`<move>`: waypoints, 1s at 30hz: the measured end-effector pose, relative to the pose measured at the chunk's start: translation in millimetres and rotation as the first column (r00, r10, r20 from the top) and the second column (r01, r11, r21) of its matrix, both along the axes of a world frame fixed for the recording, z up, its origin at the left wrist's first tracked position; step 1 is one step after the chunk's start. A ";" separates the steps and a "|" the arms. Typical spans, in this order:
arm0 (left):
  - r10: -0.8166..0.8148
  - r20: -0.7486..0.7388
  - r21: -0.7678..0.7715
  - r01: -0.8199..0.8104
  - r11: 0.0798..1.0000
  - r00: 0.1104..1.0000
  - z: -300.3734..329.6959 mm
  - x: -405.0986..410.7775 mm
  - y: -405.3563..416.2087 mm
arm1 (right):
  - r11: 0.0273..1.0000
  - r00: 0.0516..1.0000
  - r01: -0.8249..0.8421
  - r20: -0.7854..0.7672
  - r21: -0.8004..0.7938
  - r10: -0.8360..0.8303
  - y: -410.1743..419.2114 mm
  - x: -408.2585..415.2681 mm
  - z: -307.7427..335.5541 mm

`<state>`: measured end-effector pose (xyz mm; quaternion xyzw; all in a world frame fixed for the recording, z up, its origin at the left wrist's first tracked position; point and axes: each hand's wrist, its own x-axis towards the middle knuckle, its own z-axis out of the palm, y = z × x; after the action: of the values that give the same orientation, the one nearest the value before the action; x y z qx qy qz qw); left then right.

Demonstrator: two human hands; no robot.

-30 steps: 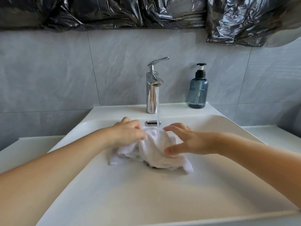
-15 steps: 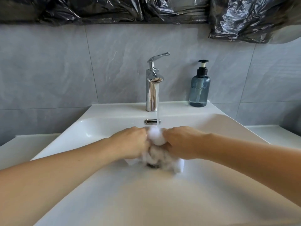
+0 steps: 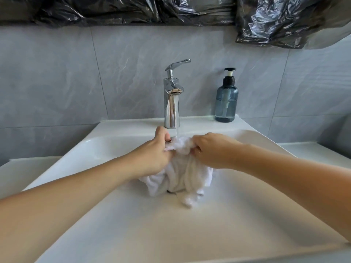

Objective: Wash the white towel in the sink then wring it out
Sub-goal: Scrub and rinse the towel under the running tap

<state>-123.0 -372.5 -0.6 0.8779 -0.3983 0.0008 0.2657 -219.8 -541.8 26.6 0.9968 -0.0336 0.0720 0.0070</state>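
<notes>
The white towel [image 3: 182, 175] hangs bunched in the middle of the white sink [image 3: 171, 230], its lower folds lying on the basin over the drain. My left hand [image 3: 153, 154] grips the towel's top from the left. My right hand [image 3: 212, 150] grips it from the right, fingers curled into the cloth. Between the two hands the gathered top sits under the stream of water running from the chrome tap [image 3: 171, 103].
A blue soap pump bottle [image 3: 226, 99] stands on the sink's back ledge to the right of the tap. Grey wall tiles rise behind, with black plastic sheeting [image 3: 190, 10] across the top. White counter runs on both sides of the sink.
Both hands closed on the towel, bunched it together and lifted its top toward the tap, so that more cloth now hangs down below them.
</notes>
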 end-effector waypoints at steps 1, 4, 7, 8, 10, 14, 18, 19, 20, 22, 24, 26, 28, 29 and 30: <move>-0.044 -0.025 -0.066 0.042 0.997 0.999 1.7 -2.6 -2.1 | 1.000 0.999 0.009 0.036 -0.003 -0.009 -6.1 -1.0 4.0; -0.106 0.080 -0.146 0.117 0.982 0.991 14.4 -5.9 -1.4 | 0.989 0.985 -0.068 0.169 0.135 0.045 -17.6 -6.7 8.1; -0.065 0.287 -0.067 0.088 0.994 0.956 26.4 1.0 4.1 | 0.948 0.977 -0.156 0.185 0.279 0.106 -16.3 -7.8 5.8; -0.022 0.319 -0.042 0.038 0.998 0.948 28.8 5.5 7.3 | 0.947 0.981 -0.148 0.161 0.286 0.104 -17.1 -6.0 3.5; 0.079 0.270 -0.077 -0.060 0.995 0.960 33.8 12.2 14.9 | 0.934 0.981 -0.153 0.165 0.324 0.103 -17.1 -3.1 -0.5; 0.181 0.266 0.113 -0.217 0.970 0.947 40.1 9.3 18.7 | 0.861 0.954 -0.281 0.221 0.423 0.202 -4.5 7.9 -8.0; 0.092 -0.035 0.566 -0.056 0.822 0.995 21.0 3.7 15.3 | 0.820 0.972 -0.053 -0.161 0.570 0.174 1.9 4.5 -19.8; 0.104 -0.077 0.568 -0.042 0.822 0.992 15.9 4.8 15.8 | 0.841 0.963 -0.030 -0.211 0.540 0.170 2.5 0.8 -20.2; 0.104 -0.065 0.552 -0.051 0.832 0.992 14.6 4.7 15.9 | 0.873 0.967 -0.054 -0.192 0.484 0.166 1.4 -0.4 -19.2; 0.127 0.057 0.422 -0.139 0.896 0.990 19.7 5.5 14.8 | 0.956 0.985 -0.151 -0.046 0.252 0.168 -2.8 1.6 -8.6; 0.118 0.102 0.052 -0.123 0.991 0.988 26.2 2.8 8.8 | 0.977 0.982 -0.155 0.129 0.149 0.136 -10.2 0.0 10.0; -0.068 -0.124 -0.320 0.025 0.947 0.990 40.4 -9.0 6.5 | 0.961 0.930 -0.217 0.334 0.170 0.151 -20.6 -6.1 25.7; -0.173 -0.235 -0.373 0.076 0.925 0.956 44.1 -14.9 7.7 | 0.938 0.901 -0.296 0.379 0.179 0.212 -28.0 -13.3 31.4; -0.139 -0.221 -0.267 0.078 0.961 0.965 40.4 -12.8 9.6 | 0.934 0.939 -0.276 0.269 0.227 0.213 -28.4 -15.7 29.2; -0.098 -0.201 -0.087 0.082 0.993 0.975 35.3 -9.1 12.6 | 0.927 0.981 -0.192 0.058 0.321 0.183 -25.0 -18.8 25.5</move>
<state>-132.1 -360.0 34.8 0.8432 -0.4079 -0.0860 0.3393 -238.6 -566.8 52.1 0.9819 0.0500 0.0793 -0.1648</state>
